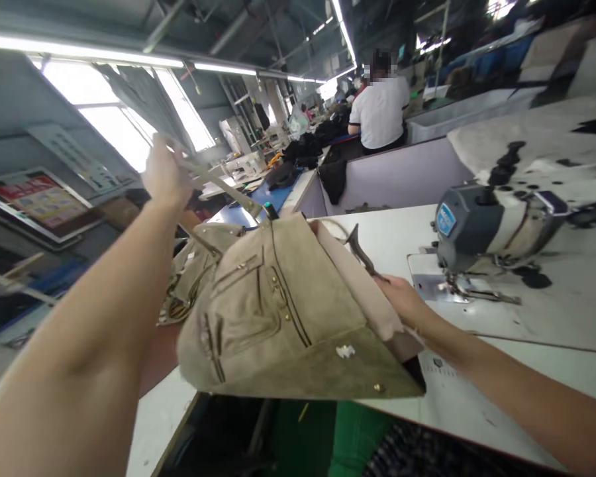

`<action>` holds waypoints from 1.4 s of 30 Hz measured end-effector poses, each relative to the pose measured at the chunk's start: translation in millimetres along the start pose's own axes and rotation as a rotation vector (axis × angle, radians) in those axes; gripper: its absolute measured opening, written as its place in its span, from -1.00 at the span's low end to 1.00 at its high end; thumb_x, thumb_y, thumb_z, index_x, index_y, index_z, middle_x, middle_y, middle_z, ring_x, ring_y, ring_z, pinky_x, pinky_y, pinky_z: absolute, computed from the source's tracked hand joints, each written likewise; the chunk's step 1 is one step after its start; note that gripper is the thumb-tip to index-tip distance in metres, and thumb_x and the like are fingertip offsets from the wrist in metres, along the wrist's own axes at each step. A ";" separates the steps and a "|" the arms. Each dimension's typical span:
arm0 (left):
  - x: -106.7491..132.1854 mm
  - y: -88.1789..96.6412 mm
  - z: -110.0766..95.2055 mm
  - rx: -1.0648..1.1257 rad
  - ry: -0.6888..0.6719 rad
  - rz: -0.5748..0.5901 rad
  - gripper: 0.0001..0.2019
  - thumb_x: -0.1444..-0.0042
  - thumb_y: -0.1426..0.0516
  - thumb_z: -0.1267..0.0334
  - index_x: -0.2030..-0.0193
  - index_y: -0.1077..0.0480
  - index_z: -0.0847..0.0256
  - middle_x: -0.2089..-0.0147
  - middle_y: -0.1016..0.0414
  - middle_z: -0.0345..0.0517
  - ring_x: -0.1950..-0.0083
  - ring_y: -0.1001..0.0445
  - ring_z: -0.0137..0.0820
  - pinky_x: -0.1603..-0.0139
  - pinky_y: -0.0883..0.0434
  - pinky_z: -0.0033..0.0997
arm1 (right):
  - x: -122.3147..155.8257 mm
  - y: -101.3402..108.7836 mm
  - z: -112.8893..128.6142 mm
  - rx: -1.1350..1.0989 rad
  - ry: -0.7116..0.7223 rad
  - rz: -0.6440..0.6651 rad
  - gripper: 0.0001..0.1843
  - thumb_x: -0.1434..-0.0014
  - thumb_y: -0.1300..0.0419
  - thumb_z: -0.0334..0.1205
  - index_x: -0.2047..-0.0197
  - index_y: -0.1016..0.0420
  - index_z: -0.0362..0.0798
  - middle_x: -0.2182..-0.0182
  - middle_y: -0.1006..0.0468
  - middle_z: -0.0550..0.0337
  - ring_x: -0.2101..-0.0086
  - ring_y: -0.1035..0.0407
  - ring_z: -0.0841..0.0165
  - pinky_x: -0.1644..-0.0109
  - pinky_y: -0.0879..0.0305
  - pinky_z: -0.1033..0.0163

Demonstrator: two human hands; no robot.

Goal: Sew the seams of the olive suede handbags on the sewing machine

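Note:
A khaki handbag (pixel 308 278) with zips, pockets and brass-coloured studs lies tilted on its side at the front of the white sewing table. Raised at the upper left, my left hand (pixel 166 173) is closed around the bag's strap (pixel 223 185), which is pulled taut. My right hand (pixel 397 298) is at the bag's pale open mouth, its fingers closed on a dark brown strap end (pixel 362 255); the fingertips are partly hidden by the lining. Behind the bag, on the left, is a second khaki bag (pixel 191 265), partly covered by it.
An industrial sewing machine (pixel 496 218) stands on the table at the right, near my right hand. Beyond a pale partition (pixel 392 175) sits a person in a white shirt (pixel 380 112). A long worktable (pixel 278 192) with dark fabric runs back. A framed board (pixel 40 205) hangs at left.

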State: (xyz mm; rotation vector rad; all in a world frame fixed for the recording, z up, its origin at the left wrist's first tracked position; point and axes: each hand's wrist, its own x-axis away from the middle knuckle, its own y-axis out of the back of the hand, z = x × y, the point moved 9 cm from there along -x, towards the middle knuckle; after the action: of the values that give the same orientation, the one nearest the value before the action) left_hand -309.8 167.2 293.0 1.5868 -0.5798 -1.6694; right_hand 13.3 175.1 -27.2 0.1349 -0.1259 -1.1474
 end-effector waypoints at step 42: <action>237.0 -182.0 -293.1 0.620 -0.546 0.981 -0.40 0.05 -0.23 0.22 -0.11 -0.11 0.23 0.04 -0.40 0.01 0.03 -0.43 -0.19 -0.03 -0.38 -0.21 | 113.6 44.4 -9.2 0.591 0.393 0.340 -0.75 -0.09 -0.15 -0.36 0.13 -0.48 -0.02 0.09 -0.46 0.04 0.01 -0.30 0.15 -0.07 -0.29 0.03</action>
State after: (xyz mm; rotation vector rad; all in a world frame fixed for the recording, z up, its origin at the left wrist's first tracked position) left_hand -49.8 146.9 -34.3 0.8635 -1.9294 -1.1435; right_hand 100.8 89.6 -25.3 0.8270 -0.1291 -0.6999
